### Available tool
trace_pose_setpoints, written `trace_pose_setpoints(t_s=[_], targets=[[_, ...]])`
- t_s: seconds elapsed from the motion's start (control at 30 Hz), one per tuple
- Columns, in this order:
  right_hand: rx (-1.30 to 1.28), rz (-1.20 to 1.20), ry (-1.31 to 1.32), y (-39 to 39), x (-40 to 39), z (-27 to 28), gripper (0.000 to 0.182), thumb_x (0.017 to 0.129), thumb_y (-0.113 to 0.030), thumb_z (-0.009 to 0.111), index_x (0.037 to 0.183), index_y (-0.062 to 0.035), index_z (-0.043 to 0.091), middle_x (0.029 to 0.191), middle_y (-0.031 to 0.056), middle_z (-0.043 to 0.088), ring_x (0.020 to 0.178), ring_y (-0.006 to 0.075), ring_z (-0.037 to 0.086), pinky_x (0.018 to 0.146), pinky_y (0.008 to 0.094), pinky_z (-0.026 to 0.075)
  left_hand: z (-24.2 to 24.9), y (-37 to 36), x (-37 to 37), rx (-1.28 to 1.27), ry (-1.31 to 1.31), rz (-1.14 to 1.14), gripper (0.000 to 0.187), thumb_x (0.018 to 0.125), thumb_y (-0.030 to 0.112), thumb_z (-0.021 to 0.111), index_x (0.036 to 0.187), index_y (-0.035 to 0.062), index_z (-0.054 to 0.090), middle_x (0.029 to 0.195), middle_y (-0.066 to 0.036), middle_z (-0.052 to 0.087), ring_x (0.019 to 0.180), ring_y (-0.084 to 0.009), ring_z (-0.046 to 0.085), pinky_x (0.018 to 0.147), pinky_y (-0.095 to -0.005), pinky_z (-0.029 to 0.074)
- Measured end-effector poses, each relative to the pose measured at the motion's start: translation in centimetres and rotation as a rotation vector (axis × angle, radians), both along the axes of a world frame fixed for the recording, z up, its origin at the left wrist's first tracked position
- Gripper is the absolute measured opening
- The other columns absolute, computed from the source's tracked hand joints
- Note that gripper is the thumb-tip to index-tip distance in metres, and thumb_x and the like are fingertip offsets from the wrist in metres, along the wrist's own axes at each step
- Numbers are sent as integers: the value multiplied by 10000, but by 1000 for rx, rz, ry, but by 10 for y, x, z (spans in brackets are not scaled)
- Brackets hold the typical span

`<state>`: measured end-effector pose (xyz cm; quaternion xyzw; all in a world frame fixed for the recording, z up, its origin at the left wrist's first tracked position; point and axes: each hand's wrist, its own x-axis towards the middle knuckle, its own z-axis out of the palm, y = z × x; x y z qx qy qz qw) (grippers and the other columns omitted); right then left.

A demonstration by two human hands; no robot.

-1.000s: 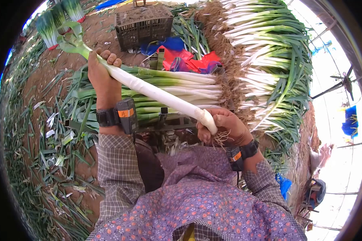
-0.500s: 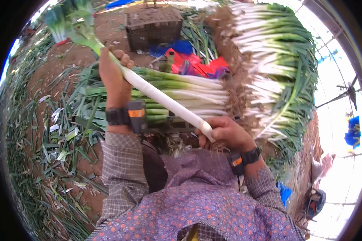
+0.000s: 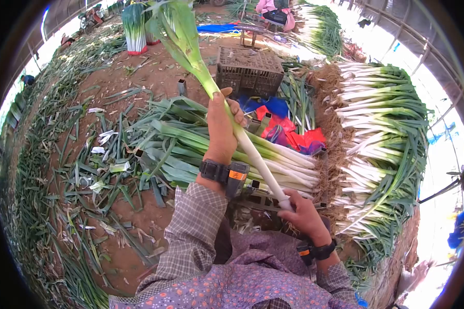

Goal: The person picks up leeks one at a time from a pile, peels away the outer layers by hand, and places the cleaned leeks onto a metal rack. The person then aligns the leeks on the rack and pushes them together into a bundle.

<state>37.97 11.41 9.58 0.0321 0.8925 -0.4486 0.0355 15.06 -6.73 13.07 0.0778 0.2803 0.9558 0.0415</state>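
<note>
One long green onion [image 3: 258, 162] slants across the view in front of me, its white stem down to the right and its green leaves up to the left. My left hand [image 3: 224, 121] is wrapped round the upper stem, where white turns to green. Lower down, my right hand [image 3: 305, 217] is closed on the root end, and its fingers hide the roots. Behind the stem, a bunch of green onions [image 3: 288, 165] lies on a low metal rack [image 3: 263, 201], roots to the right.
A long row of green onions [image 3: 368, 139] lies on the right. Behind the rack stand a dark plastic crate [image 3: 250, 69] and red and blue sheets [image 3: 296, 135]. Cut leaves [image 3: 100, 172] litter the soil on the left. Farther back are a tied bundle [image 3: 134, 31] and a seated person [image 3: 276, 11].
My view has tilted up and shifted left, bringing the far ground into sight. Both hands still hold the same green onion, which now slants more steeply.
</note>
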Motion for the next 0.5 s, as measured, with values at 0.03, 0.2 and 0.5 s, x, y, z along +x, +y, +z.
trace_pose_setpoints(t_s=[0.03, 0.2, 0.5], targets=[[48, -49, 25, -3, 0, -1, 453, 795, -155, 724, 1206, -74, 554, 851, 129, 665, 750, 187, 638, 718, 328, 496, 0, 3, 2, -21, -11, 23, 420, 996, 440, 477, 1201, 74, 450, 724, -2, 413, 561, -98, 407, 500, -271, 388], [-1, -216, 106, -8, -1, 16, 330, 820, -102, 669, 1127, -31, 572, 843, 53, 633, 783, 120, 597, 714, 302, 492, -9, 10, -3, 29, -110, 52, 388, 1000, 418, 491, 1178, 76, 450, 749, 1, 411, 585, -89, 396, 512, -249, 365], [-565, -336, 182, -1, 7, -3, 210, 942, -202, 630, 1075, -58, 553, 852, 28, 646, 727, 93, 576, 706, 227, 469, -12, -5, -4, 157, -128, 37, 468, 1003, 501, 426, 1222, 88, 443, 764, -15, 439, 616, -132, 443, 544, -312, 405]])
